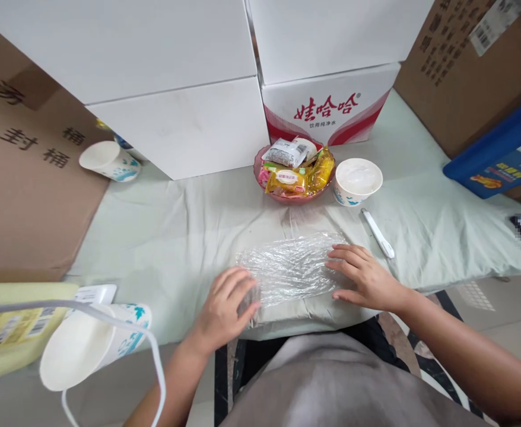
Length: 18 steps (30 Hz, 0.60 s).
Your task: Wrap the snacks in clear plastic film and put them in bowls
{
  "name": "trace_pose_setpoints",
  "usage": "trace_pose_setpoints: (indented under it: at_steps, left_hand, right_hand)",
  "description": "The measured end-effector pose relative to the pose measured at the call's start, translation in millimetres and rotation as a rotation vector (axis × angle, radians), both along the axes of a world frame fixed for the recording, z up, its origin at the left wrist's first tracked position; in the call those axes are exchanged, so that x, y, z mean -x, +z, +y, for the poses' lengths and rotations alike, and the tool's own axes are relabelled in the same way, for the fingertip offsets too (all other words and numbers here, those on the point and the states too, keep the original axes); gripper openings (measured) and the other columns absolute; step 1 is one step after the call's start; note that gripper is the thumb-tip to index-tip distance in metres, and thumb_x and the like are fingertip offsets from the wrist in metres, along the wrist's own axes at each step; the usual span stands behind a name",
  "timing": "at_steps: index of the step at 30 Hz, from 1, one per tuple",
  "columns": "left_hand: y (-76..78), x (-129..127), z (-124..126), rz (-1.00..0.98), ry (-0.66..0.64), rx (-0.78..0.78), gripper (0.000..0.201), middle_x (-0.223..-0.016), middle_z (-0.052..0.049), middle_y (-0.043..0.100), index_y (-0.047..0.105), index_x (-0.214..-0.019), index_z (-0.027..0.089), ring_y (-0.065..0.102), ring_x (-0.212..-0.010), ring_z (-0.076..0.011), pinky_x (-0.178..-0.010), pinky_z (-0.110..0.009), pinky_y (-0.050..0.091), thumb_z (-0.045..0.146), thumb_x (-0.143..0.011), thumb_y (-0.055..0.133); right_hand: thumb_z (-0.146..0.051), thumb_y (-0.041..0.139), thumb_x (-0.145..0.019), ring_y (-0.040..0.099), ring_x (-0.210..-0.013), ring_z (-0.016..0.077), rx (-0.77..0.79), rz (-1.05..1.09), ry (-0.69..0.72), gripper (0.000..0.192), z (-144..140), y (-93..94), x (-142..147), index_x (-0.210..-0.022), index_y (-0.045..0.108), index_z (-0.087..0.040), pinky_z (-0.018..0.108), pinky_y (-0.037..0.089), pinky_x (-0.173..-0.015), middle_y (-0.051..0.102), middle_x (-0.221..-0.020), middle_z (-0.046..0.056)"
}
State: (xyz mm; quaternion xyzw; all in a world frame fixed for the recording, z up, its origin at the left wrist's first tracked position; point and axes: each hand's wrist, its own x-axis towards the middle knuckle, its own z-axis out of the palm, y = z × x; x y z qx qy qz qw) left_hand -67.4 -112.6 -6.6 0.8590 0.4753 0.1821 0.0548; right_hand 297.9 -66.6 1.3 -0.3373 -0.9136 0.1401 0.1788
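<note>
A crinkled sheet of clear plastic wrap (294, 270) lies flat on the pale green cloth, close to the front edge. My left hand (227, 305) rests at its left edge, fingers apart and curved a little. At the right edge is my right hand (362, 276), its fingers spread over the film and the thumb separate. Neither hand pinches the plastic. Beyond my right hand lies a white utility knife (377, 233). Behind the wrap stands a pink glass bowl (289, 198) heaped with packaged snacks (294, 172).
A paper cup (353, 190) with something clear inside stands right of the bowl. Another paper cup (109, 161) is at the back left, and a paper tub (131, 323) with a white cable (151, 338) sits front left. White boxes (175, 130) and cardboard boxes (29, 178) wall the back and sides.
</note>
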Motion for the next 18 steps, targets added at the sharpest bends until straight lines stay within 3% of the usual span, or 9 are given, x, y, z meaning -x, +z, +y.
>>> trace_pose_setpoints:
  at_steps: [3,9,13,18]
  left_hand:
    - [3.4,-5,-12,-0.036,-0.149,0.118,0.021,-0.119,-0.010,0.064,0.061,-0.108,0.019,0.054,-0.123,-0.0263,-0.101,-0.042,0.050,0.022,-0.088,0.060]
    - [1.3,1,-12,-0.232,-0.115,0.146,0.017,-0.114,-0.007,0.067,0.059,-0.095,0.019,0.057,-0.122,-0.0219,-0.100,-0.039,0.051,0.007,-0.089,0.049]
    - [2.1,1,-2,-0.313,0.076,0.168,0.014,-0.104,-0.006,0.069,0.058,-0.099,0.020,0.066,-0.101,-0.0177,-0.087,-0.031,0.054,0.016,-0.093,0.047]
    - [-0.4,-8,23,-0.246,0.381,0.126,0.019,-0.084,-0.002,0.071,0.061,-0.095,0.020,0.068,-0.074,-0.0166,-0.070,-0.028,0.053,0.031,-0.092,0.047]
  right_hand:
    - [-0.045,0.065,-0.085,0.054,-0.120,0.0296,0.032,0.002,0.018,0.042,-6,-2.3,-17,-0.117,0.063,-0.019,0.049,0.047,-0.098,0.063,-0.122,0.013]
    - [-0.020,0.053,-0.093,0.061,-0.112,0.0245,0.026,0.049,-0.044,0.017,-18,-8.7,-29,-0.104,0.066,-0.023,0.044,0.052,-0.092,0.067,-0.112,0.009]
    - [-0.021,0.048,-0.095,0.066,-0.099,0.0211,0.089,0.133,-0.152,0.017,-16,-1.7,-20,-0.102,0.063,-0.022,0.038,0.054,-0.085,0.069,-0.103,0.008]
    - [-0.028,0.043,-0.096,0.069,-0.082,0.0199,0.132,0.116,-0.454,0.020,0,-2.9,-3,-0.097,0.062,-0.022,0.032,0.054,-0.073,0.071,-0.090,0.005]
